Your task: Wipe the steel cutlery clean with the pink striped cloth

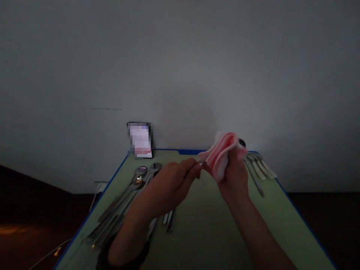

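Observation:
My left hand [180, 178] is closed in a pinch on a thin metal piece of cutlery [203, 164]; only a short bit of it shows, so its kind is hidden. Its other side runs into a folded pink and white cloth [223, 155]. My right hand [235, 183] is closed round that cloth, bunching it above the table's far part. Under and beside my left arm lie several metal spoons [140, 171] and other cutlery, their handles toward me. Several pieces with pale handles [260, 168] lie to the right of my right hand.
The green table [197, 232] has a blue edge and stands against a grey wall [180, 67]. A phone [140, 140] with a lit screen leans on the wall at the back left. A dark round thing [242, 143] shows behind the cloth. White cable [50, 255] hangs at the left.

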### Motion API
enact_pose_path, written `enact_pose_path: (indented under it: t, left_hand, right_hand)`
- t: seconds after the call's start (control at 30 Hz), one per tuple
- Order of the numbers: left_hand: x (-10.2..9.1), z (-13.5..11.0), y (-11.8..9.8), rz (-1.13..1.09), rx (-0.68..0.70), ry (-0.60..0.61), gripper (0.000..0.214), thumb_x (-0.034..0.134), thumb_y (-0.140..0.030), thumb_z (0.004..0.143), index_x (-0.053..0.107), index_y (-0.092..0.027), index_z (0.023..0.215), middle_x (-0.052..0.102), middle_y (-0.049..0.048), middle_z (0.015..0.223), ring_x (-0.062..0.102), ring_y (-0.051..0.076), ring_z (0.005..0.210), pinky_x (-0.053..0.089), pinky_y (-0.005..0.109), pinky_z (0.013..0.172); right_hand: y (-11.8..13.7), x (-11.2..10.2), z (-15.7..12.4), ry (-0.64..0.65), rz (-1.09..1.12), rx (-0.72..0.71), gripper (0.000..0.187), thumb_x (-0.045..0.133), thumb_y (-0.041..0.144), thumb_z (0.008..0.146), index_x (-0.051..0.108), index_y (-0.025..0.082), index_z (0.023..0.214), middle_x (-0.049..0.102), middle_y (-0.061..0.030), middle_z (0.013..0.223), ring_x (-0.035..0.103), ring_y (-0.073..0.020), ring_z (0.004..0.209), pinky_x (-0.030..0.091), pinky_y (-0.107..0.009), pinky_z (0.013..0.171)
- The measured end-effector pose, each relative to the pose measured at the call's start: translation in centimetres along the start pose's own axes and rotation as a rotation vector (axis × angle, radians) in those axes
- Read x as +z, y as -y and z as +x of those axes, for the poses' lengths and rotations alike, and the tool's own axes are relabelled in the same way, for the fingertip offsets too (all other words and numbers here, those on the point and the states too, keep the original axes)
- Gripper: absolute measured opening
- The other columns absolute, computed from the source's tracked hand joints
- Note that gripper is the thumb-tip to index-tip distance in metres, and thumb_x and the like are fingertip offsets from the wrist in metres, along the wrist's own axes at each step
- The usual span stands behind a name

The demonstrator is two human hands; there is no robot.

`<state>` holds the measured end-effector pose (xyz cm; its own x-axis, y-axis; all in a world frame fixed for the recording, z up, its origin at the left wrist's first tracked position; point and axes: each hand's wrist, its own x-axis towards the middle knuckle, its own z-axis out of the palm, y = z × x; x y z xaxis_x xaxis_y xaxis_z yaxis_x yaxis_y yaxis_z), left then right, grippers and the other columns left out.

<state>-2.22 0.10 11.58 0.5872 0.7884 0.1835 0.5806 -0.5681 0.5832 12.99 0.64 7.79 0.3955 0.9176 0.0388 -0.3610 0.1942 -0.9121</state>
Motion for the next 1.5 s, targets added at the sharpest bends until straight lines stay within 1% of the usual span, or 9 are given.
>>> enact_pose_path:
  t: [0.17, 0.3, 0.43, 0.57, 0.73, 1.0, 1.23, 1.37, 1.5]
  left_hand:
    - [-0.7, -0.8, 0.4, -0.049, 0.044, 0.187, 0.026, 0.034, -0.033, 0.094, 0.054, -0.021, 0.104, 0.060, -0.0014, 0.079, 0.055, 0.011, 0.069, 0.038, 0.022, 0.062]
    - [-1.7, -1.8, 1.2, -0.079, 0.034, 0.302, 0.030, 0.033, -0.035, 0.094, 0.058, -0.020, 0.100, 0.059, -0.0028, 0.069, 0.054, 0.009, 0.062, 0.038, 0.020, 0.059]
    - [-1.4, -1.4, 1.3, -0.143, 0.072, 0.396, 0.032, 0.036, -0.038, 0.093, 0.061, -0.018, 0.089, 0.063, -0.0022, 0.069, 0.057, 0.008, 0.061, 0.038, 0.018, 0.058]
    - [-0.5, -0.3, 1.3, -0.114, 0.113, 0.317, 0.031, 0.040, -0.034, 0.092, 0.060, -0.016, 0.077, 0.064, -0.0020, 0.065, 0.058, 0.008, 0.059, 0.038, 0.017, 0.058]
    - [-0.5, 0.0, 0.8, -0.089, 0.150, 0.271, 0.026, 0.041, -0.029, 0.092, 0.061, -0.017, 0.080, 0.064, -0.0026, 0.062, 0.057, 0.008, 0.055, 0.038, 0.017, 0.056]
    - [0.8, 0.6, 0.3, 0.102, 0.150, 0.181, 0.021, 0.047, -0.010, 0.079, 0.059, -0.015, 0.062, 0.064, -0.0007, 0.069, 0.058, 0.011, 0.062, 0.041, 0.020, 0.059]
    - [0.6, 0.5, 0.4, 0.022, 0.198, 0.166, 0.024, 0.044, -0.015, 0.085, 0.061, -0.015, 0.068, 0.062, -0.0033, 0.057, 0.056, 0.008, 0.054, 0.039, 0.019, 0.057]
    - [0.2, 0.1, 0.0, 0.010, 0.162, 0.286, 0.034, 0.038, -0.025, 0.091, 0.065, -0.015, 0.074, 0.064, -0.0018, 0.057, 0.059, 0.008, 0.054, 0.039, 0.018, 0.059]
    - [-0.1, -0.3, -0.2, 0.001, 0.126, 0.395, 0.035, 0.039, -0.025, 0.090, 0.065, -0.015, 0.069, 0.064, -0.0011, 0.057, 0.059, 0.008, 0.052, 0.038, 0.018, 0.055]
  right_hand:
    - [0.8, -0.6, 0.8, 0.046, 0.041, -0.006, 0.040, 0.043, 0.054, 0.081, 0.056, 0.018, 0.091, 0.067, -0.0066, 0.083, 0.065, -0.0189, 0.071, 0.051, -0.031, 0.060]
    - [1.2, -0.6, 0.8, 0.095, 0.050, -0.006, 0.040, 0.041, 0.055, 0.082, 0.055, 0.020, 0.095, 0.066, -0.0060, 0.085, 0.065, -0.0194, 0.072, 0.053, -0.034, 0.061]
    - [1.0, -0.1, 0.1, 0.114, 0.038, 0.022, 0.040, 0.039, 0.054, 0.083, 0.056, 0.019, 0.094, 0.067, -0.0059, 0.078, 0.066, -0.0195, 0.070, 0.053, -0.033, 0.058]
    - [0.5, 0.5, -1.0, 0.118, -0.058, 0.080, 0.048, 0.036, 0.059, 0.082, 0.059, 0.017, 0.080, 0.068, -0.0075, 0.070, 0.065, -0.0185, 0.065, 0.052, -0.030, 0.058]
    - [0.0, 1.1, -1.5, 0.106, -0.018, 0.097, 0.048, 0.040, 0.059, 0.081, 0.061, 0.016, 0.078, 0.066, -0.0052, 0.065, 0.063, -0.0156, 0.059, 0.049, -0.026, 0.054]
    - [-1.4, 1.4, -2.4, 0.047, 0.084, 0.170, 0.042, 0.046, 0.058, 0.077, 0.050, 0.018, 0.065, 0.045, 0.0046, 0.048, 0.039, -0.0078, 0.037, 0.029, -0.020, 0.035]
    - [-2.2, 1.3, -1.6, 0.056, 0.165, 0.184, 0.037, 0.042, 0.054, 0.081, 0.054, 0.019, 0.073, 0.053, 0.0012, 0.057, 0.047, -0.0101, 0.046, 0.037, -0.021, 0.041]
    - [-2.4, 0.7, -0.1, -0.030, 0.247, 0.157, 0.035, 0.039, 0.052, 0.083, 0.055, 0.020, 0.080, 0.062, -0.0035, 0.074, 0.059, -0.0152, 0.066, 0.046, -0.025, 0.053]
    - [-2.0, -0.4, 1.6, -0.092, 0.295, 0.056, 0.030, 0.043, 0.047, 0.083, 0.056, 0.020, 0.085, 0.064, -0.0043, 0.088, 0.061, -0.0162, 0.084, 0.050, -0.028, 0.065]
